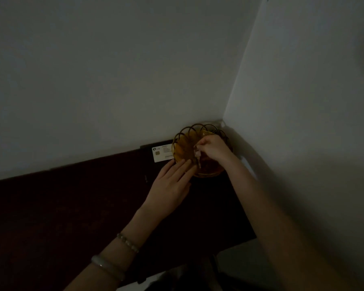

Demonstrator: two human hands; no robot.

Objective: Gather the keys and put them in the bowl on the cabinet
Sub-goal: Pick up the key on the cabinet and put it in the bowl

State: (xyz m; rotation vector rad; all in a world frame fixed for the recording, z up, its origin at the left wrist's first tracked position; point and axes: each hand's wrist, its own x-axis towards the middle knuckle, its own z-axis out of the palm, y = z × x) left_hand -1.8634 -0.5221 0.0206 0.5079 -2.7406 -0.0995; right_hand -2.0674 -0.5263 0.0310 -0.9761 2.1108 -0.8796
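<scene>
A brown woven bowl (184,138) with a looped wire-like rim stands on the dark cabinet top (93,196), in the corner where two walls meet. My right hand (211,147) is over the bowl, fingers pinched on a bunch of keys (198,157) that hangs down inside it. My left hand (171,181) lies flat with fingers stretched out, fingertips touching the bowl's near-left rim. The scene is dim, so the keys show only as a small pale and dark cluster.
A white card (161,153) with a chip lies on the cabinet just left of the bowl, against the wall. The cabinet's right front corner (254,238) ends close to the right wall. Bracelets are on my left wrist.
</scene>
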